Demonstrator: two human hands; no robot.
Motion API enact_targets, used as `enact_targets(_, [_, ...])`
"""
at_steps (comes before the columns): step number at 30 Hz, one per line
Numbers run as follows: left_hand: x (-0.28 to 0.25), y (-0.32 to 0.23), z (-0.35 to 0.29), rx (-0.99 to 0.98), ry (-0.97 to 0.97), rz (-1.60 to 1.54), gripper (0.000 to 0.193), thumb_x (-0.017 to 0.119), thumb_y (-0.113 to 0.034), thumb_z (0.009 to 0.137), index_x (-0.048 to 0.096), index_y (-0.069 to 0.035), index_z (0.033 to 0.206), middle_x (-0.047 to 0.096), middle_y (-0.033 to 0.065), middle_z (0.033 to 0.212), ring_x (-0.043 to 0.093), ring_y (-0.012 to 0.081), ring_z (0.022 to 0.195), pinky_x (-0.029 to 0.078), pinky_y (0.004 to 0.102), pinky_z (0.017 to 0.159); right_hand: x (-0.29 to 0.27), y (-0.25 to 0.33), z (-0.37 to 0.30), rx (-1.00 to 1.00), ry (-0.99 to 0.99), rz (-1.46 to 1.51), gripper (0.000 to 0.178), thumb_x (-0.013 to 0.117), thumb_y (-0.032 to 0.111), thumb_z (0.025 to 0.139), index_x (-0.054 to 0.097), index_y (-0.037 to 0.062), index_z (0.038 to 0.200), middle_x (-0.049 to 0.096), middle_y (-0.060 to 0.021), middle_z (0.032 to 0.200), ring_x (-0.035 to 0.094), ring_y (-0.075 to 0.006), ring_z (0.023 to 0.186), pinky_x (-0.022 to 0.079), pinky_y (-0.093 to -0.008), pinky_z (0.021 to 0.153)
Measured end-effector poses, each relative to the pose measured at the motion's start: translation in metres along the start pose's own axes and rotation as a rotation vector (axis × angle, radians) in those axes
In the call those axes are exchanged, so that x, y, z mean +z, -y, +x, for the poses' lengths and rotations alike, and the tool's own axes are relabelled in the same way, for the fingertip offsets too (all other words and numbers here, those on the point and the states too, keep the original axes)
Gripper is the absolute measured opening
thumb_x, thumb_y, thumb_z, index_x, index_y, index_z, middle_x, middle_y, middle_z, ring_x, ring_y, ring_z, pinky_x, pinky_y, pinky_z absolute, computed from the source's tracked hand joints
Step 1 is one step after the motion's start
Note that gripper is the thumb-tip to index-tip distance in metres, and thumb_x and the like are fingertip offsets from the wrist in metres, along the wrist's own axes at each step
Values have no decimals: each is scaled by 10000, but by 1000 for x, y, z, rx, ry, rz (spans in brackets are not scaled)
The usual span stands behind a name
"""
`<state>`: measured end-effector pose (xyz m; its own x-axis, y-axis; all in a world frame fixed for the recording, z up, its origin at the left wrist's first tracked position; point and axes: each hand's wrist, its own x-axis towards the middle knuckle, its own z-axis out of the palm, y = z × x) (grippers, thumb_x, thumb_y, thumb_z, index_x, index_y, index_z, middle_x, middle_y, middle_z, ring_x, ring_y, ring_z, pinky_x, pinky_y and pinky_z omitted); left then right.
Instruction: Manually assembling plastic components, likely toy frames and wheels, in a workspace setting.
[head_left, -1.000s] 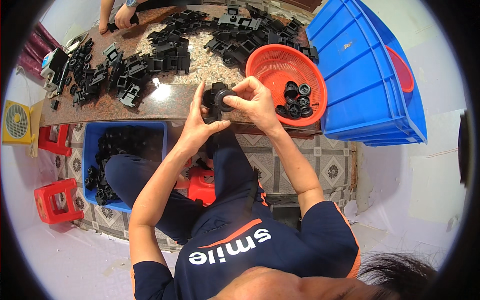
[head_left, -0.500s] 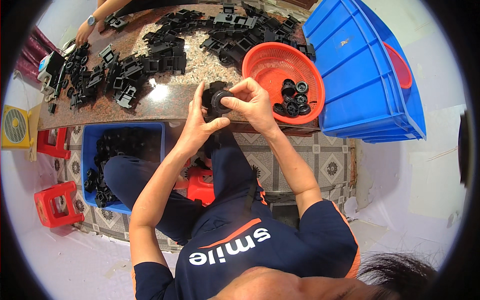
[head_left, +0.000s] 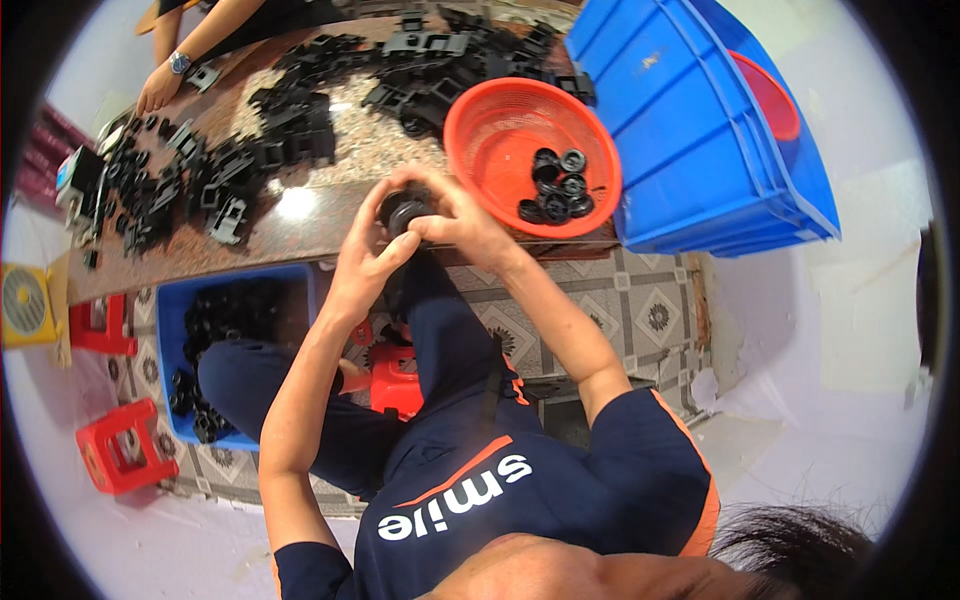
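Note:
Above the table's near edge, both of my hands close round a black wheel (head_left: 406, 214) and the dark plastic part it sits against. My left hand (head_left: 362, 262) supports it from the left, thumb along the near side. The fingers of my right hand (head_left: 458, 222) curl over the far side, and its thumb presses on the wheel. My fingers hide most of the part behind the wheel. Just right of my hands stands a red-orange plastic basket (head_left: 482, 130), with several black wheels (head_left: 556, 186) at its right side.
Black plastic frames (head_left: 295, 130) lie heaped across the stone table (head_left: 150, 262). Another person's hand (head_left: 158, 88) rests by small parts at far left. A large blue crate (head_left: 690, 130) stands right; a blue bin (head_left: 310, 300) of black parts is below, near red stools (head_left: 125, 450).
My right hand has gone from pinching the wheel's side to wrapping its fingers over the far side, thumb on the wheel. The whole view has shifted slightly.

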<state>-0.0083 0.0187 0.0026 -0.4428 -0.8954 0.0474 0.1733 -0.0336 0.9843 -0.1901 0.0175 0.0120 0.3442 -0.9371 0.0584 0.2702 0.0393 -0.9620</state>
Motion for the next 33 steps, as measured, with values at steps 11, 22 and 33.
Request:
enact_targets(11, [8, 0, -1, -191, -214, -167, 441, 592, -284, 970, 485, -124, 1367, 598, 17, 1038, 581, 103, 784, 515, 259, 687, -68, 45, -10, 137, -316, -486, 445, 634, 393, 907, 640, 54, 1195, 708, -117, 983, 682, -190, 854, 541, -324, 720])
enact_targets(22, [-17, -8, 6, -252, -382, -329, 390, 622, -450, 927, 572, -124, 1135, 586, 15, 922, 604, 135, 735, 522, 294, 597, -176, 25, -8, 432, -610, -1808, 509, 698, 469, 806, 602, 16, 1017, 699, -233, 889, 686, -373, 913, 523, -514, 744])
enact_targets(33, [-19, -5, 7, -256, -405, -376, 416, 644, -472, 906, 567, -134, 1135, 587, 15, 927, 607, 142, 744, 526, 302, 620, -170, 8, -6, 101, -482, -1549, 418, 731, 121, 716, 592, 74, 1108, 630, -193, 1025, 642, -341, 985, 510, -444, 844])
